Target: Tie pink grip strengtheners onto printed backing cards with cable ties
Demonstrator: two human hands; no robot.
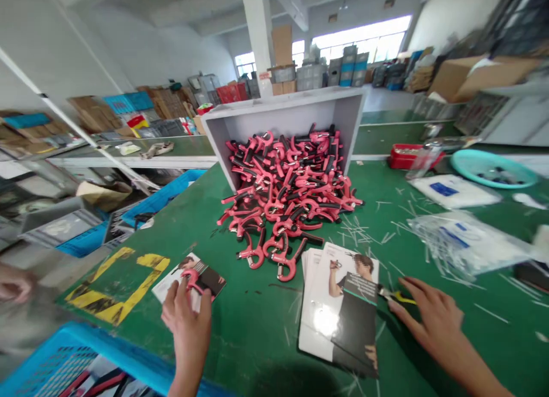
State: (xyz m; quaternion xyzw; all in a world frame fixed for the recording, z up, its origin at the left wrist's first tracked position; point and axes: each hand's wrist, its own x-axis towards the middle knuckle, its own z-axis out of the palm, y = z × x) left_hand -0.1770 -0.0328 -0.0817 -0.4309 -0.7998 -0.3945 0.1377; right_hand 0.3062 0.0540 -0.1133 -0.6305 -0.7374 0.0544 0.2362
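My left hand (187,317) curls its fingers and thumb over a pink and black hand grip strengthener (194,280), which rests on a printed card (166,286) at the left. Beside a stack of printed cards (338,311), my right hand (433,320) is open, thumb and forefinger apart around small yellow-handled cutters (403,297). Part of the cutters is hidden by the hand. Ahead, a heap of pink and black hand grip strengtheners (287,179) spills out of a grey bin (278,108) tipped on its side.
White cable ties (358,231) lie scattered on the green table (253,340), near plastic bags (476,242), a red tray (403,157) and a turquoise basin (493,162). A blue crate (81,340) stands front left. Another person's hand (17,282) shows at the left edge.
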